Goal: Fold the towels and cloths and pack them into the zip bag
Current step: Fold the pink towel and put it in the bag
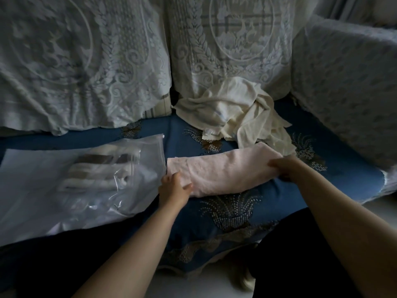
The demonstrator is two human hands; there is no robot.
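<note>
- Head view: a folded pink towel lies on the blue sofa seat, just right of the clear zip bag.
- Left hand rests open on the towel's left end.
- Right hand grips its right end.
- Crumpled cream cloths sit behind.

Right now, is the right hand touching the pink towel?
Touching. The head view shows the right hand closed over the right end of the folded pink towel, its fingers wrapped around the cloth's edge.
</note>
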